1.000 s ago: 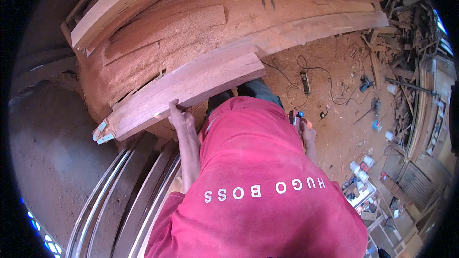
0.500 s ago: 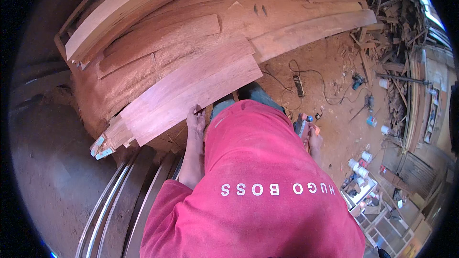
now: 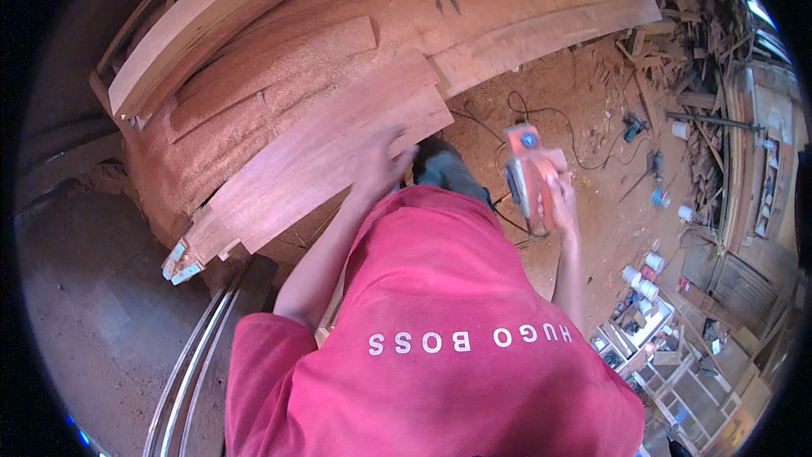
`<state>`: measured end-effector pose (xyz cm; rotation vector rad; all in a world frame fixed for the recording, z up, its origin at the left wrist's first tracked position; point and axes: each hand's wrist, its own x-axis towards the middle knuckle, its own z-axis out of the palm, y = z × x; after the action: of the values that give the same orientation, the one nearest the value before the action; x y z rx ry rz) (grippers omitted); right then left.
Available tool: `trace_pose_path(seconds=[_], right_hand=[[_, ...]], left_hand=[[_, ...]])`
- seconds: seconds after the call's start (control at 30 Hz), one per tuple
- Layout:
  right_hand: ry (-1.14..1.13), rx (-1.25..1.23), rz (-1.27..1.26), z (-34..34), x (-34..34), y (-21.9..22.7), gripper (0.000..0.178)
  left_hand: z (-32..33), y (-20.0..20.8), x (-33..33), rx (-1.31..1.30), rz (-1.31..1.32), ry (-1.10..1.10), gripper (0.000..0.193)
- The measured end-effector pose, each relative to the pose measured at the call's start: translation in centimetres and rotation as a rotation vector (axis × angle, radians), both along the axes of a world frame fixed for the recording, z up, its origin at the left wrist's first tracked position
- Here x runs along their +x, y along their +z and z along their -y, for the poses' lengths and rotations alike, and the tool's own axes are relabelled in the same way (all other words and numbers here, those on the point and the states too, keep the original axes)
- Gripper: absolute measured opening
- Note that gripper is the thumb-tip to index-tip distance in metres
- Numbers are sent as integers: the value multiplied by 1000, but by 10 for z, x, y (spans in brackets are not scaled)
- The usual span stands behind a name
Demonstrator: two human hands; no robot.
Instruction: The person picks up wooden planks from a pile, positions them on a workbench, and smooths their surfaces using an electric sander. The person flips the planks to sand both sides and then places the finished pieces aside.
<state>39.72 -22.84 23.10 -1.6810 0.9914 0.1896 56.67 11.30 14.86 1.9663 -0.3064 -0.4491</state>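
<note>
Orange handheld tool has come up from low beside the right hip to out in front over the last 0.5 s; left hand has gone from the near edge of the pinkish board to over its top face.

Tool now: in the air above the brown floor, near the board's right end, apart from it. 1 round blue knob at its far end. Blurred, exact kind unclear.

Right hand: fingers wrapped round the tool's right side, firm hold.

Left hand: blurred, fingers look stretched out, nothing seen in it. Can't tell if it touches the board or sits just above.

Board: flat, slanting across in front, right end stepped, near the dark trouser leg. Left end is at a narrower timber with a pale blue-white tip.

Beyond: reddish sawdust, 1 long plank running off right, thick pale beam farther out.

Right: looped cable, blue can, heap of wood scraps.

Lower left: shiny rails. Bottom centre: red shirt.
</note>
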Motion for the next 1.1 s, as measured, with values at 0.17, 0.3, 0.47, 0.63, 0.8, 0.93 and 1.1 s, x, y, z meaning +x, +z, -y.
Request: trace_pose_path(seconds=[0.17, 0.3, 0.47, 0.63, 0.8, 0.93, 1.1], right_hand=[[459, 63, 47, -27, 73, 16, 40], [668, 104, 172, -55, 108, 7, 32], [848, 121, 279, -88, 138, 6, 40], [881, 265, 20, -91, 145, 17, 51], [750, -53, 5, -77, 114, -48, 51], [556, -36, 237, -73, 102, -84, 33], [428, 73, 199, -72, 98, -126, 22]], left_hand=[[100, 84, 26, -234, 544, -547, 49], [93, 102, 43, -154, 375, -740, 47], [54, 94, 50, -76, 440, -680, 41], [39, 85, 43, 29, 433, -643, 41], [20, 15, 62, 141, 145, -219, 52], [-58, -133, 62, 691, 156, 388, 58], [-60, -201, 40, 1044, 275, 576, 63]])
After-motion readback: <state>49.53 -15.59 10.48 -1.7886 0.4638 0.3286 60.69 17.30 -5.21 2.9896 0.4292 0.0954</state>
